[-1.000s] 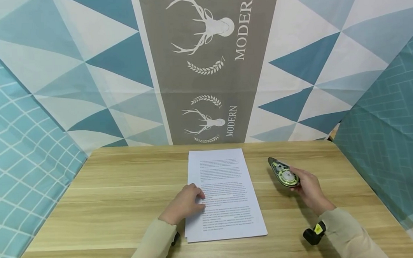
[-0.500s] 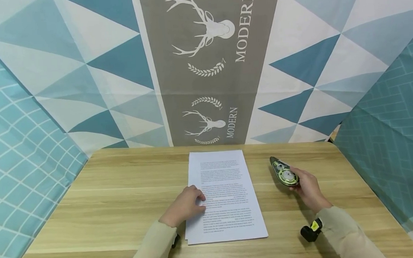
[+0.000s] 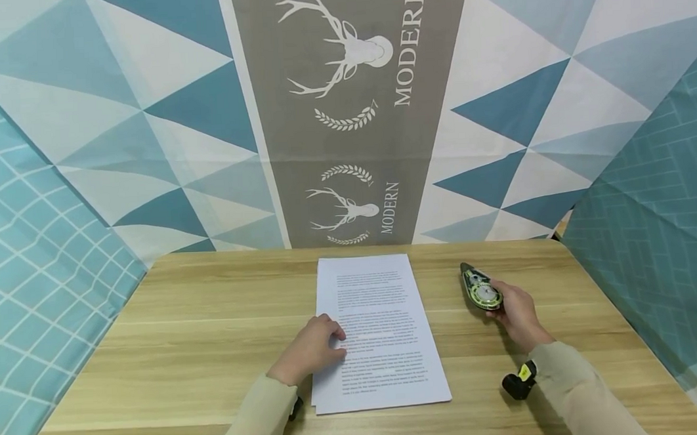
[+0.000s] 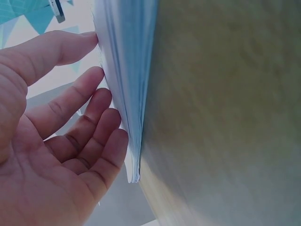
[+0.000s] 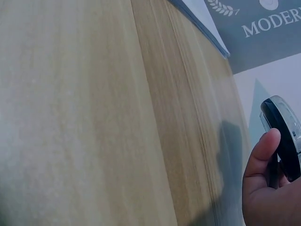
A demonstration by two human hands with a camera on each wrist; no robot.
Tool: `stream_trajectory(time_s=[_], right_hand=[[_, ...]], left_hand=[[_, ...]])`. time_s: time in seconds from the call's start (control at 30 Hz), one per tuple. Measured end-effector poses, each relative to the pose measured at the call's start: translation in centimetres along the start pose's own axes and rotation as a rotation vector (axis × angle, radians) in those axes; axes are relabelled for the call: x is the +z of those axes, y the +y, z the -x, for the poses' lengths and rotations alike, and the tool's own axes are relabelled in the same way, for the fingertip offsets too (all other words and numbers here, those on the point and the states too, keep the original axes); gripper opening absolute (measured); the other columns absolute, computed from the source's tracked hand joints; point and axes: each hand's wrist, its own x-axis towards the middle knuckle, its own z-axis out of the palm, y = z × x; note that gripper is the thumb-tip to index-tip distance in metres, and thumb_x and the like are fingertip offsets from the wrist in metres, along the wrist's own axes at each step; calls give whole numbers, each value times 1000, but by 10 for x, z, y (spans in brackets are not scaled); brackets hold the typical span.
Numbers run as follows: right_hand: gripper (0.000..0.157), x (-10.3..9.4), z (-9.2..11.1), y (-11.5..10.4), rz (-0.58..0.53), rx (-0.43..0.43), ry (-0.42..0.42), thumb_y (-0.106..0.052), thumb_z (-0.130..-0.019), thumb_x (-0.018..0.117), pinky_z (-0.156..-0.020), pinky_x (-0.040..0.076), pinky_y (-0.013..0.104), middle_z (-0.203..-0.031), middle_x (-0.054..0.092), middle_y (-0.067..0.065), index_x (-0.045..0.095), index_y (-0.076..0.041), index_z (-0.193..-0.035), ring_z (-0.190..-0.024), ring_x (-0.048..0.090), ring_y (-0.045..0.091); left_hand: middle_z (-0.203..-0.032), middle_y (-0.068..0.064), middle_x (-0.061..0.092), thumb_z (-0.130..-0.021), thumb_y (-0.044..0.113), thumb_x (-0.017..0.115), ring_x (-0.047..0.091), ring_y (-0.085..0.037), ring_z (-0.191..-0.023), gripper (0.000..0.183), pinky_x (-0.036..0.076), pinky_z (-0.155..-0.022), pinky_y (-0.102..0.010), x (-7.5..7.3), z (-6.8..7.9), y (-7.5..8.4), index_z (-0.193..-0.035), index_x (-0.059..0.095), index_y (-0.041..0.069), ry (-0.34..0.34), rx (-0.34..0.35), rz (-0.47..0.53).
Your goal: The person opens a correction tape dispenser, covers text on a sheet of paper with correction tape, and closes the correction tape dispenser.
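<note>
A stack of printed paper [image 3: 377,321] lies on the wooden table in the middle of the head view. My left hand [image 3: 310,347] rests its fingertips on the left side of the top sheet, the fingers loosely bent. In the left wrist view those fingertips touch the sheet near the edge of the stack [image 4: 134,89]. To the right of the paper, my right hand [image 3: 520,317] grips a green-and-black correction tape [image 3: 482,294] above the table, its tapered end pointing away. The right wrist view shows the thumb against the dark side of the correction tape [image 5: 282,132]; its tip is out of frame.
The wooden table [image 3: 200,330] extends on both sides of the paper. A patterned cloth [image 3: 344,139] with deer heads and triangles hangs behind its far edge. Blue cloths [image 3: 37,260] stand at the left and right sides. Black cameras [image 3: 518,384] sit on the wrists.
My right hand has shifted slightly, and the correction tape has turned so that its tip points more directly away. The left hand has stayed in place on the paper.
</note>
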Motion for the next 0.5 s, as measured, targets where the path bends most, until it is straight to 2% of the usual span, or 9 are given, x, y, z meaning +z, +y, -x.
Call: stream_trajectory(time_s=[0.17,0.37,0.5], right_hand=[[60,-1,-3,4,8,-1,23,-36,-97,46,-58,51,18,-94,48,1,27,5,-136,-65,53,4],[47,-1,-6,7,9,1,65,-32,-96,47,-57,51,18,-88,50,-2,36,2,-127,-64,54,3],[53,0,-7,8,36,1,81,-32,-96,47,-58,51,18,-89,50,0,32,5,-132,-64,54,3]], left_hand=[[-83,-4,54,-72,13,74,45,-16,-79,17,43,-76,-35,1,2,0,-84,66,3,4,0,-1],[-83,-4,54,-72,13,74,45,-16,-79,18,43,-76,-35,1,2,0,-85,66,3,8,7,-3],[-83,-4,54,-72,13,74,45,-16,-79,18,43,-77,-35,0,1,0,-85,66,3,8,9,0]])
